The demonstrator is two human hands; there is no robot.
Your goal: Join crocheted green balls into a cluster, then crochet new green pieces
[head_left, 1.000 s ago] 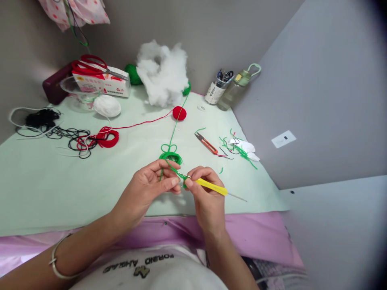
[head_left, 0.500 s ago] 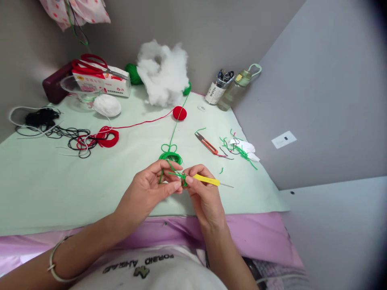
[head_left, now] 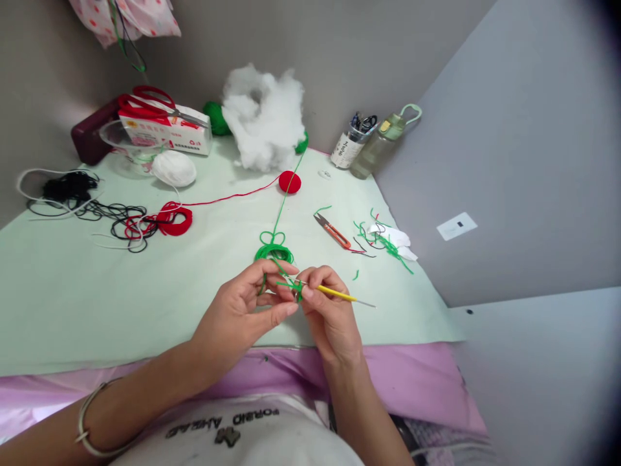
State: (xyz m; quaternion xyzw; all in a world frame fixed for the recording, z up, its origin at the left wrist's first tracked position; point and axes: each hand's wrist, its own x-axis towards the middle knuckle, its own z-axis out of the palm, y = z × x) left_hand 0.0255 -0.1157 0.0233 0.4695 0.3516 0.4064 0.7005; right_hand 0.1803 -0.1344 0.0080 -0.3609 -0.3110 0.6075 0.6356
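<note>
My right hand (head_left: 332, 317) pinches a crochet hook (head_left: 336, 294) by its yellow handle, the metal tip pointing left. A small piece of green yarn work (head_left: 297, 288) sits between the two hands at the hook's tip, partly hidden by fingers. My left hand (head_left: 245, 304) is closed round green yarn, its thumb and fingers bent close to the work. Just beyond the fingers lies a loose coil of green yarn (head_left: 274, 251), from which a strand runs back toward the white stuffing.
White stuffing (head_left: 262, 116) stands at the back, with a red yarn ball (head_left: 290, 182) before it. Orange thread snips (head_left: 332, 232) and yarn scraps (head_left: 388, 241) lie to the right. A bottle (head_left: 383, 145) stands by the wall. Tangled black yarn (head_left: 70, 188) lies left.
The yellow hook has turned in my right hand, its handle now showing a narrower side. Both hands have shifted very slightly right; the view has moved a little too.
</note>
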